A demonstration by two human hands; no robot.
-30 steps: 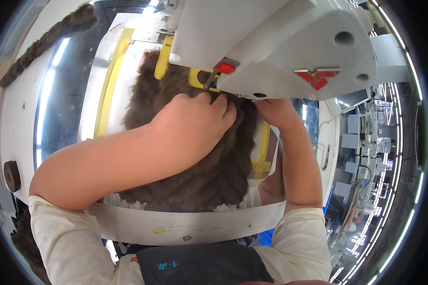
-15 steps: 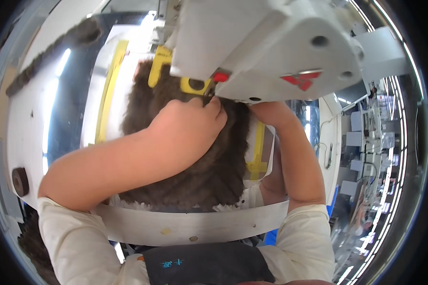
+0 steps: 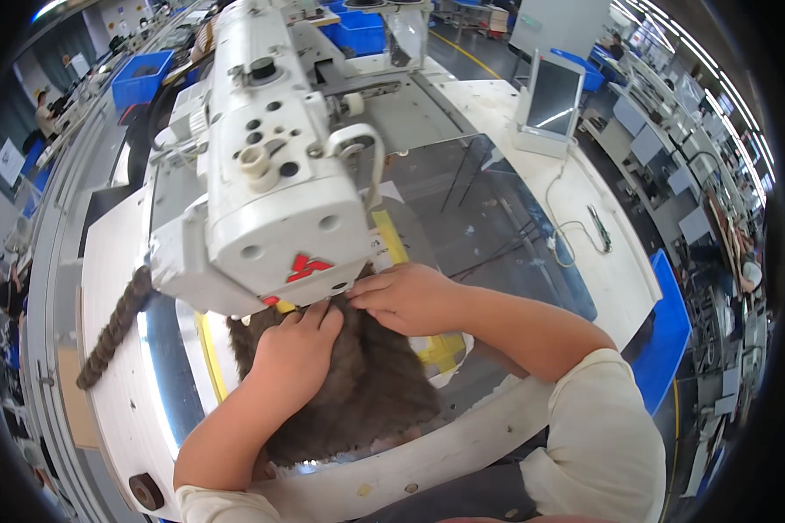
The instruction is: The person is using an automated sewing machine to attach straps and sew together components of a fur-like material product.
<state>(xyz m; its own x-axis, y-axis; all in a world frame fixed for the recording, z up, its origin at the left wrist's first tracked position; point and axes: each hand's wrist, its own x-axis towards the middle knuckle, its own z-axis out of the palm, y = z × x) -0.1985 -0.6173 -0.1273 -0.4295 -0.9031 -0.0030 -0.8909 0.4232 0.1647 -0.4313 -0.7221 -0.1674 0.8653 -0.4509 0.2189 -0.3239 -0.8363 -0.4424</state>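
Observation:
A brown fur piece [image 3: 379, 383] lies on a see-through plate under the head of a white industrial sewing machine [image 3: 279, 200]. My left hand [image 3: 295, 350] rests on the fur, fingers bent and closed on its pile right beneath the machine head; the fingertips are partly hidden. From the right, my right hand [image 3: 407, 298] comes in with its fingers together, gripping the fur by its upper right edge. Both hands are close to each other, in front of the needle area, which the machine head hides. Yellow tape [image 3: 445, 350] strips show beside the fur.
A twisted brown fur strip [image 3: 113, 336] lies to the left of the machine. A dark roll [image 3: 146, 492] sits at the near left table corner. At the right stand a control screen [image 3: 553, 96] and tweezers [image 3: 599, 228] by a cable. A blue bin [image 3: 663, 331] adjoins the table's right edge.
The view has swung, so the machine and the room show more fully. My right hand, earlier hidden behind the machine head, is now visible on the fur. My left hand stays on the fur.

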